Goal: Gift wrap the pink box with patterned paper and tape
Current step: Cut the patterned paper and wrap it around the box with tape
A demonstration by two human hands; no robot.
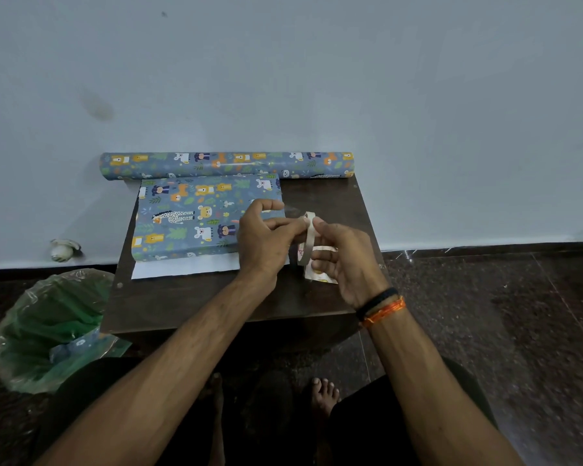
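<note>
The box (189, 220) lies on the dark table (189, 304), covered in blue animal-patterned paper; no pink shows. A white flap of the paper's underside (182, 268) sticks out along its near edge. My right hand (342, 260) holds a clear tape roll (306, 238) upright, just right of the box. My left hand (266, 237) pinches the tape's loose end at the top of the roll. A small paper scrap (320, 276) lies under my right hand.
A roll of the same wrapping paper (226, 164) lies along the table's far edge against the wall. A bin with a green plastic liner (51, 327) stands on the floor at the left, with paper offcuts in it. My bare foot (323, 395) is below the table.
</note>
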